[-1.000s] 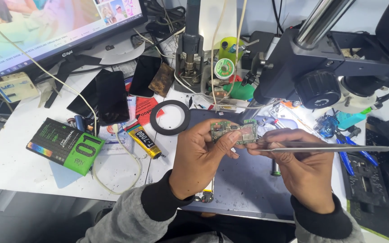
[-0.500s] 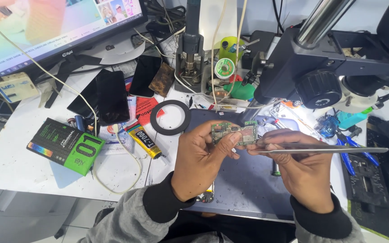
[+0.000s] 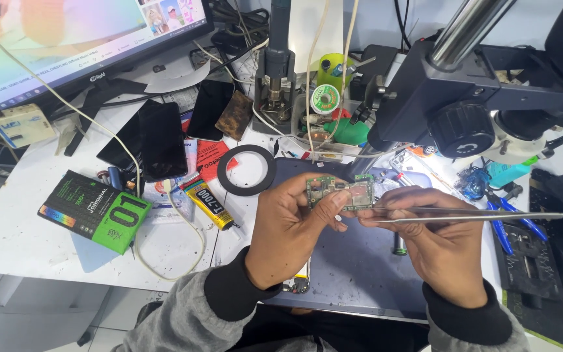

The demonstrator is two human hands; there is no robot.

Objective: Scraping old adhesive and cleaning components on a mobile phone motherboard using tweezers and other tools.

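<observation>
Left hand point(image 3: 288, 228) pinched circuit board point(image 3: 341, 191) above blue mat point(image 3: 360, 267); right hand point(image 3: 438, 241) gripped tweezers point(image 3: 470, 214) touching board edge. Best kept board steady, tips light.

bright, even light over the white table point(image 3: 27, 241), with the strongest patch under the microscope point(image 3: 483, 111) at the right, where the surface washes out to near white. the monitor point(image 3: 66, 45) at upper left glows and is slightly overexposed. shadows are soft — the green box point(image 3: 96, 212) casts a faint one toward the near edge. the far right falls dark. focus is sharp at centre; the wide lens bends lines at the edges — mild blur there.
</observation>
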